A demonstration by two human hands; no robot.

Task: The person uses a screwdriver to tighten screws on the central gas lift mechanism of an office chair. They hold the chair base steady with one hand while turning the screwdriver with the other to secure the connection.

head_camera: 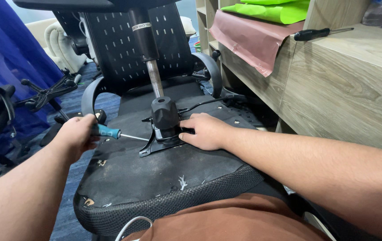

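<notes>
The room is crowded with office chairs, and one upturned chair seat [155, 178] lies across the person's lap. On its underside sits the black mechanism plate [164, 136]. The left hand [77, 134] is closed around a teal screwdriver [110, 132], its tip at the plate's left edge. The right hand [204, 130] presses the plate, fingers curled against it. I think the blade should stay straight on the screw. The wooden shelf [333, 85] stands near on the right; the left has more room.
</notes>
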